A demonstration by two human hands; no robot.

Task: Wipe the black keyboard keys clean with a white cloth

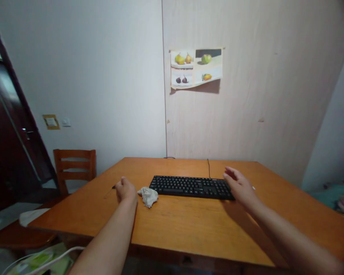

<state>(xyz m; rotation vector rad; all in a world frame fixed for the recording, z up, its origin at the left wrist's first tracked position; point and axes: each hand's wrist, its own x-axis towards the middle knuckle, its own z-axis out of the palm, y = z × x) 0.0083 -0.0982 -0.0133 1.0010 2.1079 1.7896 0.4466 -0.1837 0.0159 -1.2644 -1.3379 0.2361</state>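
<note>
A black keyboard [189, 186] lies across the middle of the wooden table [172, 225]. To its left is my left hand [126, 190], its fingers curled closed. A small dark tip [114, 187] shows just left of those fingers; what it belongs to is too small to make out. Between this hand and the keyboard's left end sits a crumpled pale grey cloth [148, 196]. My right hand [238, 185] is over the keyboard's right end, with thumb and fingers bent but apart and nothing seen between them. It hides that corner of the keyboard.
A thin black cable [209, 168] runs from the keyboard to the table's back edge by the wall. A wooden chair [76, 164] stands at the left. Below the table's left front is a white cord [65, 252]. Fruit pictures [196, 68] hang on the wall.
</note>
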